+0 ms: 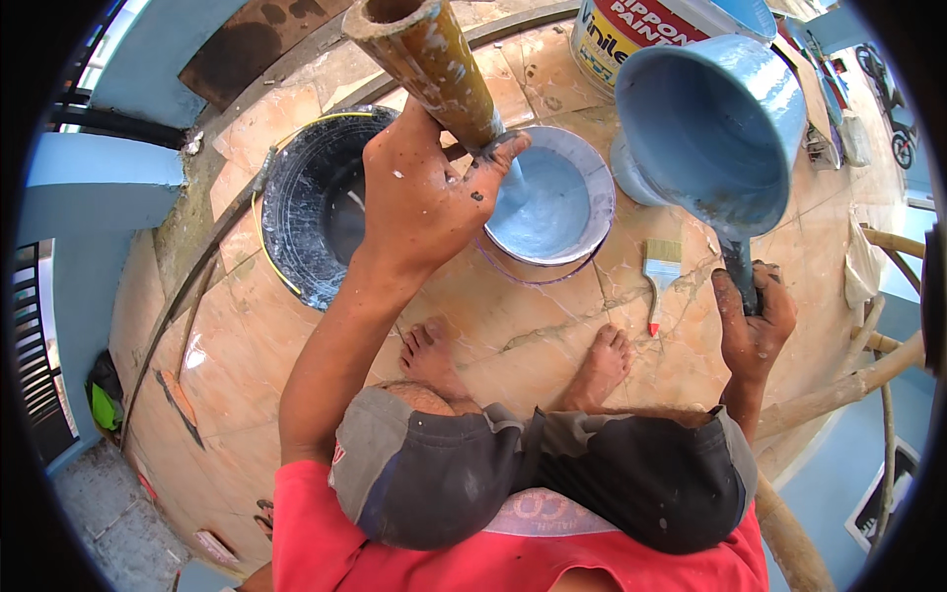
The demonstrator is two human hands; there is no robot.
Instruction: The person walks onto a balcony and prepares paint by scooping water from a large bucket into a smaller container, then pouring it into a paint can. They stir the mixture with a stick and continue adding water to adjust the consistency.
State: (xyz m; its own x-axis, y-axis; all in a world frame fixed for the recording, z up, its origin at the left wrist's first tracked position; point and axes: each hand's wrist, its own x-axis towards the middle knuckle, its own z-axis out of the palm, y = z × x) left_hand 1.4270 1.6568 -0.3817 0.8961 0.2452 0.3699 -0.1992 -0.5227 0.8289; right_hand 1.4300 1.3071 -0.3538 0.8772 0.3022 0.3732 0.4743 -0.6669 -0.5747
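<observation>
My left hand (419, 192) is closed around a thick, hollow, paint-spotted tube (434, 74) that looks like bamboo. Its lower end, coated in blue, dips into the light-blue paint (557, 202) inside a small white bucket (603, 187). Out to the right, my right hand (758, 326) grips the handle of a blue-coated dipper (681, 89), whose wide mouth is tilted toward me. Blue residue lines the dipper's inside. On the tiles between the bucket and my right hand lies a paintbrush (663, 259) with pale bristles and a red-tipped handle.
A black bucket (291, 217) with a yellow-edged rim stands left of the paint. Behind the dipper are a large paint pail (597, 54) and a light-blue container (631, 173). Wooden poles (838, 390) cross at right. A bladed tool (180, 405) lies on the left tiles.
</observation>
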